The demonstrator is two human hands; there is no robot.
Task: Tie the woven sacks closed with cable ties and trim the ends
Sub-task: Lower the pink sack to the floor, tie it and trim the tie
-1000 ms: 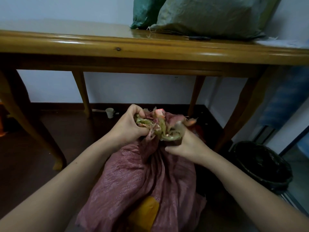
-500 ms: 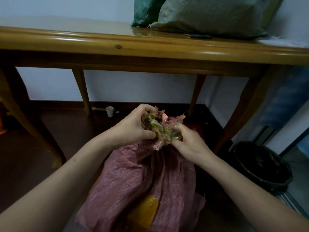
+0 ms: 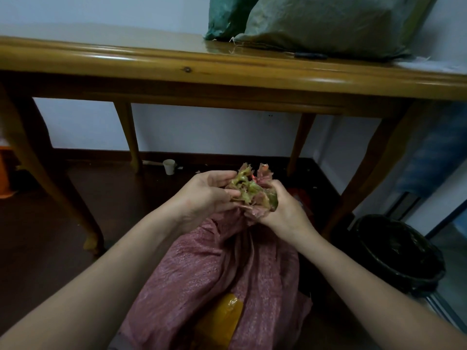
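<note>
Bunching the mouth (image 3: 249,189) of the pink woven sack (image 3: 214,274), on the floor before the table (image 3: 177,69), left hand (image 3: 207,195) and right hand (image 3: 283,210) both curl fingers around it; no cable tie shows, so 1 hand should next pin the neck while the other fetches a tie.

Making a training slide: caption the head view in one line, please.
Left hand and right hand bunch the mouth of a pink woven sack before a wooden table holding green sacks.
</note>
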